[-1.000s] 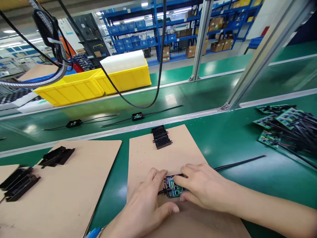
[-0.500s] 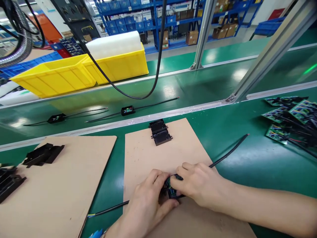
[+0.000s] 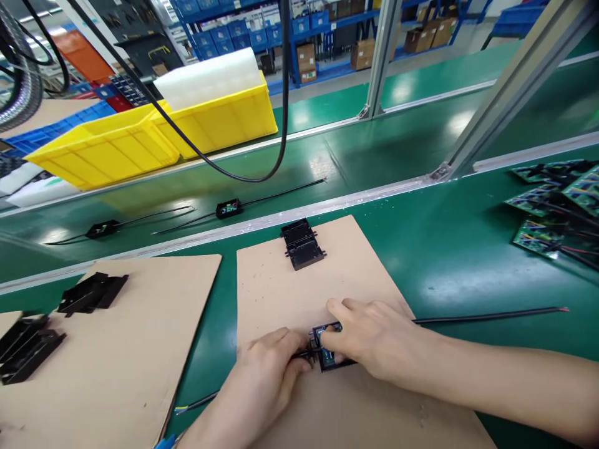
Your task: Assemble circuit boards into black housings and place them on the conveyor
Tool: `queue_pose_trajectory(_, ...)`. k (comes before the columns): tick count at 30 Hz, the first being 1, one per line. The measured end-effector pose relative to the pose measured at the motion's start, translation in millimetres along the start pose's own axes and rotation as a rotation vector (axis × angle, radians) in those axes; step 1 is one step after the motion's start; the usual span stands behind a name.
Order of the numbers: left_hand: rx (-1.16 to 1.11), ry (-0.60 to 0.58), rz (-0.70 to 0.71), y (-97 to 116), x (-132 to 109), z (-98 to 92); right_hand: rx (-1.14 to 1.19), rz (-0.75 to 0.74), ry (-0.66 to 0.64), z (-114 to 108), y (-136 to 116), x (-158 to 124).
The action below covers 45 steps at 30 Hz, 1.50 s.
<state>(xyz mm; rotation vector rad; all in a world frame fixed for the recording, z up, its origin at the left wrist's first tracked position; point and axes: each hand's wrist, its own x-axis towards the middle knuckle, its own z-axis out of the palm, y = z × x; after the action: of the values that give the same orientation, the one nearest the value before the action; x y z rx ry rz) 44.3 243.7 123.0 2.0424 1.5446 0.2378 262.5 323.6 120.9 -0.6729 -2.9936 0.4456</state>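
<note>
A small open black plastic case (image 3: 344, 363) lies on the cardboard sheet in front of me, with a circuit board (image 3: 324, 343) sitting in it. My right hand (image 3: 374, 340) is closed over the right part of the case, fingertips on the board, which they partly hide. At the left end, my left hand (image 3: 266, 368) pinches the black cable (image 3: 302, 354) where it enters the case. That cable runs under the hand and comes out at lower left with bare wire ends. Another black cable (image 3: 491, 316) stretches right from behind my right wrist.
An empty black case (image 3: 302, 244) lies farther up the cardboard sheet (image 3: 262, 293). More cases (image 3: 91, 293) rest on the left cardboard. Circuit boards (image 3: 538, 237) are piled at right. Two wired cases lie beyond the metal rail; yellow bins (image 3: 219, 118) and a hanging cable (image 3: 206, 161) are behind.
My left hand has shifted left from the case's edge onto the cable. More of the case now shows. The right-hand cable has swung down and lies straighter, reaching farther right.
</note>
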Motion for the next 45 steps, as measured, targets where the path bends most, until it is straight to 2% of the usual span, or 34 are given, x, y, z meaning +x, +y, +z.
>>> queue_pose_trajectory(4, 0.302, 0.224, 0.171, 13, 0, 7.3, 0.045, -0.014, 0.052, 3, 2, -1)
queue_pose_trajectory(6, 0.383, 0.325, 0.216, 19, 1, 12.2, 0.056, -0.028, 0.050, 4, 4, -1)
queue_pose_trajectory(8, 0.418, 0.372, 0.230, 21, 1, 16.5, 0.061, -0.040, 0.065, 6, 5, -1)
queue_pose_trajectory(11, 0.492, 0.386, 0.264, 18, -2, 20.6, 0.068, -0.046, 0.121, 9, 7, -2)
queue_pose_trajectory(15, 0.719, 0.335, 0.334, 14, -5, 26.3, 0.088, -0.046, 0.170, 12, 7, -3)
queue_pose_trajectory(20, 0.901, 0.267, 0.314, 16, -3, 37.0, 0.106, -0.049, 0.183, 12, 7, -1)
queue_pose_trajectory(23, 0.852, 0.278, 0.299, 15, -5, 38.9, 0.122, -0.051, 0.175, 13, 10, 0)
queue_pose_trajectory(27, 0.702, 0.303, 0.196, 13, -9, 38.6, 0.102, -0.001, 0.120, 2, 10, 7)
queue_pose_trajectory(31, 0.626, 0.343, 0.174, 12, -10, 42.4, 0.138, 0.093, -0.088, -13, 0, 30)
queue_pose_trajectory(34, 0.635, 0.408, 0.277, 7, -9, 45.7, 0.135, 0.079, -0.197, -14, -4, 47)
queue_pose_trajectory(37, 0.598, 0.415, 0.346, 2, -7, 41.0, 0.118, 0.041, -0.156, -10, -4, 52)
queue_pose_trajectory(40, 0.516, 0.317, 0.250, 6, -7, 25.5, 0.131, 0.017, -0.086, -10, -1, 40)
queue_pose_trajectory(42, 0.467, 0.301, 0.220, 13, -7, 15.3, 0.154, -0.011, -0.005, -13, 2, 24)
queue_pose_trajectory(45, 0.376, 0.281, 0.362, 24, -5, 11.4, 0.163, 0.050, 0.075, -17, 5, -5)
